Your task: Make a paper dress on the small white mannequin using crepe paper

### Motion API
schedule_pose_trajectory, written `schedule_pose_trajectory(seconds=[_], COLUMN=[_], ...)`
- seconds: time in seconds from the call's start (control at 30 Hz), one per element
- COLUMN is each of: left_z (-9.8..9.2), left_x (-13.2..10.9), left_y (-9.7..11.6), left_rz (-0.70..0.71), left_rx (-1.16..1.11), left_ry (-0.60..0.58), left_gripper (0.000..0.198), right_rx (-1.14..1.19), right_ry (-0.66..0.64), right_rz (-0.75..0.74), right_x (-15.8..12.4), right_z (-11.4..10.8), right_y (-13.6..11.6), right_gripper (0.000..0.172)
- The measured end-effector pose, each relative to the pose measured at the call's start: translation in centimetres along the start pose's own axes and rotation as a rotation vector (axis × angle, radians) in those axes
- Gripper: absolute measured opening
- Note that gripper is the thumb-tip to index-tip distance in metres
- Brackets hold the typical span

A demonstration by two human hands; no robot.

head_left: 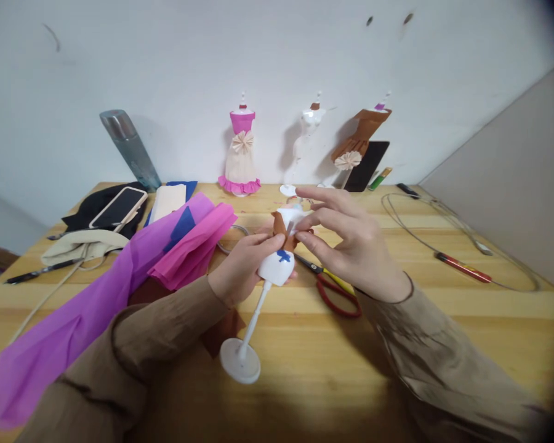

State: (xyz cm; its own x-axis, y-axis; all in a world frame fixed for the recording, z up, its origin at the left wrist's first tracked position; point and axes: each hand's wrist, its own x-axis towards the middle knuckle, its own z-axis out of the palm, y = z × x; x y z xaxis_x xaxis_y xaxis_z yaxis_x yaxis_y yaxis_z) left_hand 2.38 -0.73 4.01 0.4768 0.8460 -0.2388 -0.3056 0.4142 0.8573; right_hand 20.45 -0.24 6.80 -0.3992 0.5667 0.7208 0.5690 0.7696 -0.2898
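My left hand (244, 261) is wrapped round a small white dress-form mannequin (277, 271), which tilts away from me above the table. Its stem leads down to a round white base (240, 361). A brown piece (281, 227) covers part of its torso, and a blue patch (285, 256) marks the hip. On the brown piece lies a narrow greyish strip. My right hand (346, 237) is at the upper right side of the torso, fingers spread, with thumb and middle fingertips close to its surface. Whether they touch it is hard to make out.
Red-handled scissors (335, 295) lie under my right hand. Purple sheet material (101, 301) and pink sheet material (194, 246) spread at left, near a phone (119, 207) and a tilted bottle (132, 151). Several mannequins, including a pink-dressed one (242, 147), line the wall. A cable (410, 231) loops at right.
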Motion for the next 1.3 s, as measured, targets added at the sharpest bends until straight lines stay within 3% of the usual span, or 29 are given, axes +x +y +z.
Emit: schedule_pose_trajectory(seconds=[0.2, 0.57, 1.1, 1.3], left_z=[0.4, 0.0, 0.5, 1.1], left_x=[-0.3, 0.3, -0.6, -0.7], left_y=[0.1, -0.7, 0.0, 0.5], left_rz=[0.017, 0.04, -0.036, -0.013], left_rx=[0.038, -0.031, 0.066, 0.134], left_ry=[0.013, -0.077, -0.049, 0.041], left_gripper=[0.02, 0.037, 0.02, 0.013], right_rx=[0.024, 0.024, 0.052, 0.052], right_ry=[-0.026, -0.09, -0.194, -0.246], right_rz=[0.018, -0.012, -0.016, -0.099], right_x=[-0.1, -0.1, -0.2, 0.1], right_z=[0.6, 0.6, 0.1, -2.1], right_y=[0.0, -0.2, 0.0, 0.4], right_gripper=[0.008, 0.01, 0.002, 0.033])
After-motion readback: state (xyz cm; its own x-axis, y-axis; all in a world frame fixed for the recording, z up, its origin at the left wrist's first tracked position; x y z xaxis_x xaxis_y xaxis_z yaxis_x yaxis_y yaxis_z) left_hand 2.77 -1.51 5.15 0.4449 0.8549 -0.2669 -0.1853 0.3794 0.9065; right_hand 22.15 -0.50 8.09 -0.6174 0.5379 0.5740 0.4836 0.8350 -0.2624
